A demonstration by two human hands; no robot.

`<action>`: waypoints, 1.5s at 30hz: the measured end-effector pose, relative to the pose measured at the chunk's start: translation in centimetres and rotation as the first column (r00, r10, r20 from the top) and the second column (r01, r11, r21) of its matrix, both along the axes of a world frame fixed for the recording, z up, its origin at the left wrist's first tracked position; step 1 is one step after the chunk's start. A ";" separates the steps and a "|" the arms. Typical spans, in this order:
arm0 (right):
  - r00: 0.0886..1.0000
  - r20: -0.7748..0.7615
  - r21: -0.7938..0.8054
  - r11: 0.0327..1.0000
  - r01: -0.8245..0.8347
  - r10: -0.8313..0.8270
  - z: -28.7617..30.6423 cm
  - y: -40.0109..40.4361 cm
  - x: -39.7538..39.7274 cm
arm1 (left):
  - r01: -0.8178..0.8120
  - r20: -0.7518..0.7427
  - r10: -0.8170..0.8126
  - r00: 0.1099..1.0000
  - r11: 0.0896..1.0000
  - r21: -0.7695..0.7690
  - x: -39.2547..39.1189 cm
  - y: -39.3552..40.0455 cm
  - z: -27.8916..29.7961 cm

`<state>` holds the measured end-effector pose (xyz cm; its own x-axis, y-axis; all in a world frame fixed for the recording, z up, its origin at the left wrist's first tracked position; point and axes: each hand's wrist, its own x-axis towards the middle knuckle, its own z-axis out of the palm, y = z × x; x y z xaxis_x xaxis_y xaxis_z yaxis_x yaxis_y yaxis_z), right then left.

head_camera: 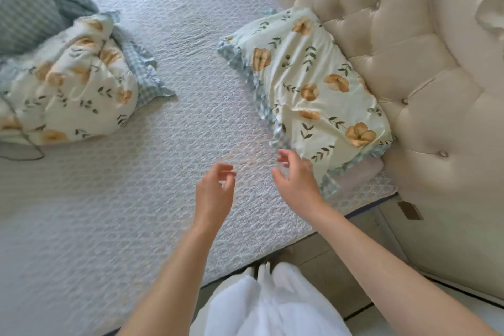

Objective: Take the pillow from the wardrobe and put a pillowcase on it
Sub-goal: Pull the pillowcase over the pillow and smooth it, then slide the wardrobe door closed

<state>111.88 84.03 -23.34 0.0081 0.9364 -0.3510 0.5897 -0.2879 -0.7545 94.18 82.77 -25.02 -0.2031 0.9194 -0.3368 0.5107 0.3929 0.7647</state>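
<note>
Hovering over the white quilted bed [136, 199], left hand [215, 185] and right hand [296, 180] loosely open, fingers curled, holding nothing. Lying against the tufted cream headboard [409, 76], touching it, the pillow [313, 90] in its floral pillowcase, just beyond the right hand. Crumpled floral bedding [73, 90] well apart at left. No writing legible anywhere.

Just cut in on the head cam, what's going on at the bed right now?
A person stands at the bedside with both hands out over the mattress. The left hand and right hand are open and hold nothing. A pillow in a floral pillowcase lies against the tufted headboard, just beyond the right hand. A second floral bundle lies crumpled across the bed.
</note>
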 end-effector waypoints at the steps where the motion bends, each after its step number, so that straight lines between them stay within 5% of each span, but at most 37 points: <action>1: 0.998 -0.007 0.005 0.998 -0.055 0.055 0.1 -0.4 -1.0 | -0.055 0.001 0.055 0.999 0.998 0.004 -0.9 -1.4 0.3; 9: 0.838 0.011 0.056 0.836 -0.545 0.546 1.0 -1.4 -7.2 | -0.503 -0.050 0.506 0.861 0.862 0.064 -3.8 -11.2 2.0; 21: 0.352 -0.028 0.111 0.353 -0.929 0.935 3.5 -9.9 -13.7 | -0.937 -0.004 0.940 0.342 0.341 0.074 1.4 -27.7 4.0; 34: -0.137 -0.154 0.081 -0.126 -0.989 0.978 5.0 -26.0 -22.5 | -0.938 -0.144 0.931 -0.335 -0.316 0.142 1.1 -44.3 8.0; 39: -0.302 -0.191 0.095 -0.288 -0.953 0.934 5.8 -33.1 -26.6 | -0.897 -0.219 0.872 -0.438 -0.409 0.167 -0.8 -49.7 9.8; 45: -0.447 -0.236 0.111 -0.433 -0.895 0.863 7.0 -42.7 -31.7 | -0.880 -0.368 0.804 -0.467 -0.382 0.283 -2.9 -54.9 12.2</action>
